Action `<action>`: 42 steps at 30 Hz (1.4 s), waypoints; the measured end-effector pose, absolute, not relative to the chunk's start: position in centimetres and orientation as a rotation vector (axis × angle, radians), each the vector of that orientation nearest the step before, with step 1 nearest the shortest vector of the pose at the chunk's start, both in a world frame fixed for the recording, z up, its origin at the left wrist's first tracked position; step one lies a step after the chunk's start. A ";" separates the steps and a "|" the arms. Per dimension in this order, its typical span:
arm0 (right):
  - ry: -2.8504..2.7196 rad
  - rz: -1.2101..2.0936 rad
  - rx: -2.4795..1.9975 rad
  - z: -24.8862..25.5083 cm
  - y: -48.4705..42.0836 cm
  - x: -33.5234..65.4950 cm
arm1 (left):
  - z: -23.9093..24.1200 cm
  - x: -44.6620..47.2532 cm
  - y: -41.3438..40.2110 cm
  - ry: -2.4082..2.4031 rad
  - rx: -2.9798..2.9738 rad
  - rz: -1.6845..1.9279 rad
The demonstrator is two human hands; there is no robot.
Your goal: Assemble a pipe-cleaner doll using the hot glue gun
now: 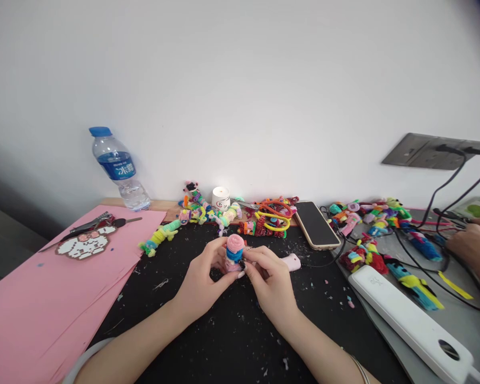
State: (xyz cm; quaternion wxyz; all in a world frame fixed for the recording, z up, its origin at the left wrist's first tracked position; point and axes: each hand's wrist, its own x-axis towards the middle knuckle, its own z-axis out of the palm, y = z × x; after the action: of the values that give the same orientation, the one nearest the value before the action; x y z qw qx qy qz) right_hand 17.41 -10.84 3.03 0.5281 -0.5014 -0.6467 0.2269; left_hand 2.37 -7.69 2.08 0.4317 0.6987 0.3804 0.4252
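Observation:
A small fuzzy pipe-cleaner figure point(234, 244), pink on top with a blue band and pink below, stands upright between my hands over the black mat. My left hand point(202, 277) is closed around its left side, thumb at its base. At its lower right, the fingers of my right hand point(270, 282) are pinched on a small dark piece point(242, 264) touching the figure. Behind my right hand shows the pink end of a corded tool point(292, 262); the rest of it is hidden.
Finished pipe-cleaner pieces point(164, 237), a paper cup point(221, 198), scissors point(278, 220) and a phone point(318, 225) line the back. Pink sheets point(76, 298) and a bottle point(118, 168) are left. Rightward lie a white power bank-like bar point(412, 322), cables and another person's hand point(472, 248).

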 end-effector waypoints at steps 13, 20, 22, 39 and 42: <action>-1.604 0.370 -1.268 3.2 -11.0 17.6 | 2.1 2.7 -7.1 0.816 1.461 1.095; -1.646 0.302 -1.264 2.9 -11.2 17.5 | 1.9 2.5 -7.4 0.871 1.635 1.020; -1.640 0.293 -1.273 2.9 -11.1 17.5 | 1.9 2.5 -7.4 0.902 1.665 1.013; -1.648 0.293 -1.297 2.5 -11.1 17.4 | 1.1 2.5 -7.4 0.830 1.732 1.043; -1.652 0.291 -1.302 2.4 -11.1 17.3 | 1.1 2.5 -7.5 0.838 1.738 1.044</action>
State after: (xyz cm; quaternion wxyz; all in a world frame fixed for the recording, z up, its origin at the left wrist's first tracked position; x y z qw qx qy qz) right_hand 17.35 -11.12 2.43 0.4874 -0.5353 -0.6794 0.1195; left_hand 2.51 -7.50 1.12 0.4565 0.7048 0.3399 0.4234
